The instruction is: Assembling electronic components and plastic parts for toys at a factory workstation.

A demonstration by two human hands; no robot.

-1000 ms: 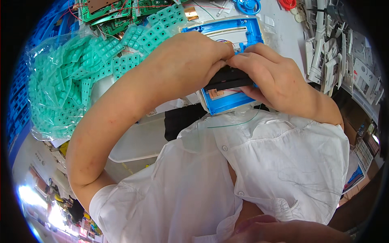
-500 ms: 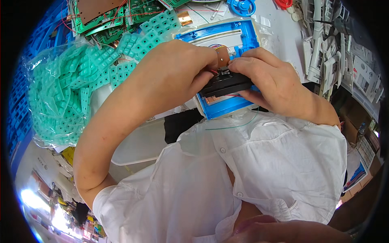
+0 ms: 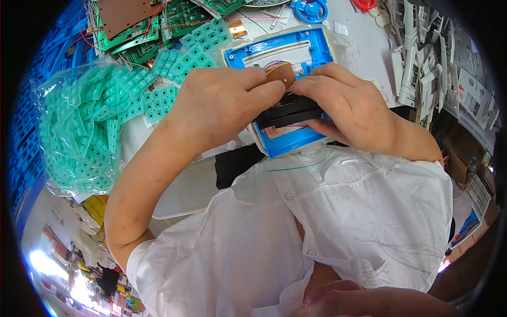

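A blue plastic housing [image 3: 289, 147] with a light rim lies in front of me. Across it is a long black plastic part [image 3: 296, 111], tilted a little. My right hand [image 3: 351, 103] grips this part at its right end, fingers on top and thumb below. My left hand [image 3: 224, 103] is closed at its left end, fingertips pressed together; what lies right under them is hidden. Between the hands a small brown circuit board [image 3: 282, 74] stands up, with thin coloured wires curving behind it.
A clear bag of green rubber keypads [image 3: 79, 132] lies at the left, with loose keypads spilling toward the middle. Green circuit boards [image 3: 142, 50] with red wires are piled behind. Beyond the housing is a blue ring-shaped part [image 3: 310, 9]. White plastic parts [image 3: 417, 68] crowd the right.
My left hand has shifted left and its index finger now reaches across beside the brown board. The housing and black part have slid slightly left; the right hand keeps its grip.
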